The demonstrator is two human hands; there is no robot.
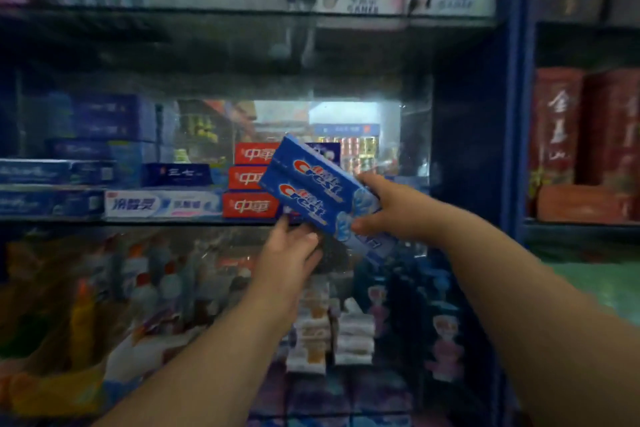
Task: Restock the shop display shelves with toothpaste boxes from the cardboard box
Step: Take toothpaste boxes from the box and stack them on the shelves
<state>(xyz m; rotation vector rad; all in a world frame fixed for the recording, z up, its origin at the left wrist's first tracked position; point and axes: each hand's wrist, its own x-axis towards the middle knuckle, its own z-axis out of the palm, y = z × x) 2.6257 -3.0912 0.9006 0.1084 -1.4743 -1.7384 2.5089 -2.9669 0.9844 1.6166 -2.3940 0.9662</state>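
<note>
Two blue Crest toothpaste boxes (pixel 317 189) are held side by side, tilted down to the right, in front of the middle shelf (pixel 138 221). My right hand (pixel 384 208) grips their right end. My left hand (pixel 291 248) touches their lower left edge from below, fingers curled around it. Behind them on the shelf stand three stacked red toothpaste boxes (pixel 251 178). The cardboard box is out of view.
Blue and white toothpaste boxes (pixel 162 204) fill the shelf's left part. A gap behind the Crest boxes opens to the shop beyond. Bottles and packets (pixel 156 284) crowd the shelf below. A blue upright (pixel 517 114) bounds the right; red boxes (pixel 588 135) stand past it.
</note>
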